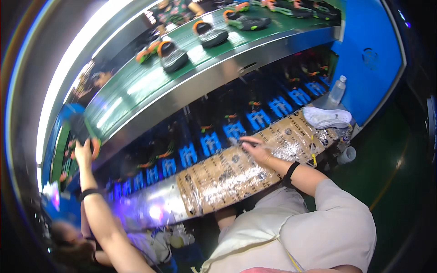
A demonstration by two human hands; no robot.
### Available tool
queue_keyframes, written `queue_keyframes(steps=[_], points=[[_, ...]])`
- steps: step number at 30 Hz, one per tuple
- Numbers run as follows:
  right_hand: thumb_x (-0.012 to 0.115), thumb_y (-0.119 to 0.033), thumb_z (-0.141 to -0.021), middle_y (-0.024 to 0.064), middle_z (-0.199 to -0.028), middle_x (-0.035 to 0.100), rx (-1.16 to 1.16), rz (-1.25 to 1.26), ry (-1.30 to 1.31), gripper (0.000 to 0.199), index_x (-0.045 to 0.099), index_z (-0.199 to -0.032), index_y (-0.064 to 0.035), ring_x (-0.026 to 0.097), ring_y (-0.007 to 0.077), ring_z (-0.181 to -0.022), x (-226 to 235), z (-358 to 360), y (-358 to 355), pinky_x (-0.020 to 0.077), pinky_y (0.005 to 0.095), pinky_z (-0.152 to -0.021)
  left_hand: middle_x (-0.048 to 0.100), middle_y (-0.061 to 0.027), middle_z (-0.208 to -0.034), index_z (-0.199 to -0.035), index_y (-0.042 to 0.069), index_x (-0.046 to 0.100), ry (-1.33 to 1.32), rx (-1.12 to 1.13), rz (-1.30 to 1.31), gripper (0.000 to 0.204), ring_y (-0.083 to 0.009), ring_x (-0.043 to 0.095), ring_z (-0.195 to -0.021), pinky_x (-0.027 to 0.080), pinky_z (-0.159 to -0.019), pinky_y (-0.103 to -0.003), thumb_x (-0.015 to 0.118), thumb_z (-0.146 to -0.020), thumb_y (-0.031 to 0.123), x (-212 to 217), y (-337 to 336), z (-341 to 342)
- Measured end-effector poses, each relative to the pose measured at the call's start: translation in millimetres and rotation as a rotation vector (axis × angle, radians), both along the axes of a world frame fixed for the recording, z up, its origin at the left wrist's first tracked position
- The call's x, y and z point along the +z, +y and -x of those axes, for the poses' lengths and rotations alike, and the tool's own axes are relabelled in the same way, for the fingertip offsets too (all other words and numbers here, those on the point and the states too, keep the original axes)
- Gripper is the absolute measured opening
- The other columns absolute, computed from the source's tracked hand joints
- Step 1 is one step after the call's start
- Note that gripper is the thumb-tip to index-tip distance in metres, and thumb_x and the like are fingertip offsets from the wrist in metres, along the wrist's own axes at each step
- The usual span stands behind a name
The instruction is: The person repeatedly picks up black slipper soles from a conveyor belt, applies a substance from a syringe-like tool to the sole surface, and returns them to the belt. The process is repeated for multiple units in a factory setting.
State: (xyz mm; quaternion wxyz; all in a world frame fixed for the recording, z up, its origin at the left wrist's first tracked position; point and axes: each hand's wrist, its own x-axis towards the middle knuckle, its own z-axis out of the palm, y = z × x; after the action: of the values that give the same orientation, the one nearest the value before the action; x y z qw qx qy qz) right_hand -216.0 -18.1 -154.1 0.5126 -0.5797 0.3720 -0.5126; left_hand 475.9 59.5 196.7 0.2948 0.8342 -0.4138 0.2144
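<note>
My left hand [83, 154] reaches far out at the left end of the green conveyor belt [109, 116]. Its fingers close on a dark shoe [79, 127] with an orange collar, slightly blurred. Over the cardboard-covered bench my right hand [258, 151] is closed around a slim dark stick-like tool [248, 142], whose tip I cannot make out. More grey-and-black shoes with orange collars stand on the belt, among them a grey shoe [173, 58] and another shoe [211, 35] farther along.
Before me runs a bench topped with taped brown cardboard [227, 177]. A white shoe form [325, 117], a clear bottle [337, 90] and a white cup [347, 155] sit at its right end. Blue racks [233, 131] line the lower shelf. A co-worker [68, 241] sits at left.
</note>
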Motion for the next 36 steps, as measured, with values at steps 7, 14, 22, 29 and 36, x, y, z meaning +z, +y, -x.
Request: queue_keyframes(steps=[7, 14, 22, 29, 36], points=[[0.071, -0.013, -0.102, -0.0011, -0.09, 0.069, 0.037, -0.187, -0.168, 0.018, 0.077, -0.114, -0.0022, 0.061, 0.0073, -0.082, 36.9, -14.8, 29.7, 0.05, 0.0248, -0.076, 0.074, -0.0162, -0.117, -0.128, -0.009, 0.069, 0.527, -0.329, 0.518, 0.048, -0.0212, 0.068, -0.102, 0.053, -0.093, -0.036, 0.075, -0.098, 0.028, -83.5, 101.7, 202.5], [0.071, -0.011, -0.099, -0.0003, -0.086, 0.067, 0.222, -0.23, -0.181, 0.019, 0.076, -0.115, -0.0003, 0.058, 0.0066, -0.076, 82.5, -25.1, 86.7, 0.0452, 0.0231, -0.07, 0.071, -0.0223, -0.13, -0.141, -0.006, 0.058, 2.051, -0.662, 0.683, 0.049, -0.039, 0.069, -0.123, 0.059, -0.103, -0.051, 0.058, -0.1, 0.02, -270.4, 161.0, 361.2], [0.071, -0.009, -0.101, 0.0041, -0.1, 0.074, 0.556, -0.219, -0.146, 0.021, 0.075, -0.119, 0.001, 0.067, 0.0102, -0.089, 122.1, -70.3, 124.9, 0.0555, 0.0277, -0.084, 0.064, -0.0223, -0.143, -0.154, 0.0, 0.049, 2.002, -0.998, 0.769, 0.097, -0.0402, 0.063, -0.131, 0.052, -0.113, -0.052, 0.056, -0.096, 0.078, -304.8, 180.2, 434.5], [0.07, -0.009, -0.1, 0.0012, -0.096, 0.071, 0.578, -0.186, -0.112, 0.02, 0.075, -0.117, 0.0004, 0.059, 0.0065, -0.079, 130.5, -120.7, 136.0, 0.0495, 0.0241, -0.073, 0.059, -0.0161, -0.151, -0.158, 0.004, 0.046, 2.087, -0.814, 0.775, 0.104, -0.0317, 0.056, -0.14, 0.044, -0.12, -0.046, 0.019, -0.1, 0.087, -300.9, 182.3, 444.8], [0.071, -0.015, -0.096, 0.0029, -0.097, 0.075, 0.461, -0.147, -0.035, 0.02, 0.077, -0.11, -0.0032, 0.067, 0.009, -0.089, 126.2, -138.4, 134.7, 0.0551, 0.0263, -0.08, 0.05, -0.0121, -0.16, -0.162, 0.006, 0.04, 2.096, -0.786, 0.754, 0.087, -0.027, 0.048, -0.148, 0.037, -0.125, -0.044, 0.018, -0.11, 0.072, -297.0, 178.5, 459.5]])
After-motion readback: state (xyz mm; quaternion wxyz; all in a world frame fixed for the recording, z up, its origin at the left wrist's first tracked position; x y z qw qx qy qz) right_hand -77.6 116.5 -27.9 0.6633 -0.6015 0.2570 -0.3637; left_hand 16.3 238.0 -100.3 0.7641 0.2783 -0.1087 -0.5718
